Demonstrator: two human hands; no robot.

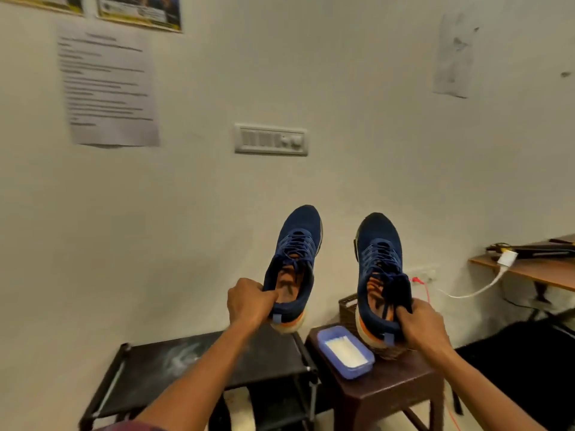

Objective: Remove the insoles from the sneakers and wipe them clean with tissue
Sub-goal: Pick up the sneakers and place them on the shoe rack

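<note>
Two navy sneakers with orange heel trim are held up in the air, toes pointing away from me. My left hand (247,301) grips the heel collar of the left sneaker (294,262). My right hand (424,325) grips the heel collar of the right sneaker (378,269). An orange-brown insole (287,284) shows inside the left shoe, and another insole (373,293) shows inside the right. A blue box of white tissue (345,351) lies on the brown stool (385,387), below the right shoe.
A black shoe rack (199,365) stands below my left arm. A dark woven basket (347,309) sits on the stool behind the tissue box. A wooden shelf (529,269) with a white cable is at the right. The wall ahead carries a switch panel (270,140).
</note>
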